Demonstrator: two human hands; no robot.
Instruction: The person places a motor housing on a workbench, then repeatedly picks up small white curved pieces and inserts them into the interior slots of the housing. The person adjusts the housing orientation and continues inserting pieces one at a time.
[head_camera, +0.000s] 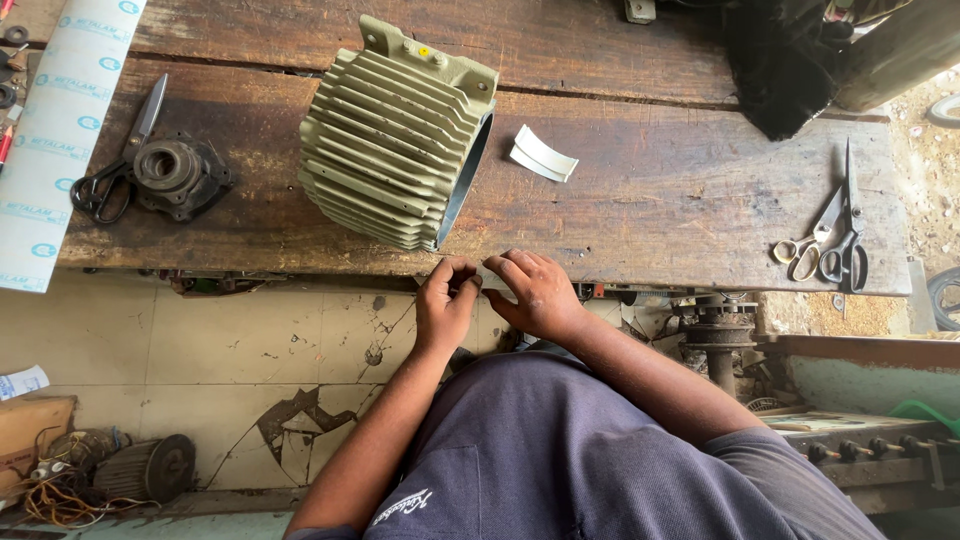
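My left hand (445, 300) and my right hand (535, 292) meet at the near edge of the wooden bench (660, 210), fingertips pinched close together; whether they hold something small I cannot tell. Just beyond them lies a green finned motor housing (395, 150) on its side, its open end facing right. A curved stack of white paper strips (542, 155) rests to the right of the housing.
Black-handled scissors (118, 160) and a dark motor end cover (178, 175) lie at the left, beside a white printed sheet (55, 130). Two more pairs of scissors (835, 240) lie at the right end. An old motor (140, 468) and wires sit on the floor.
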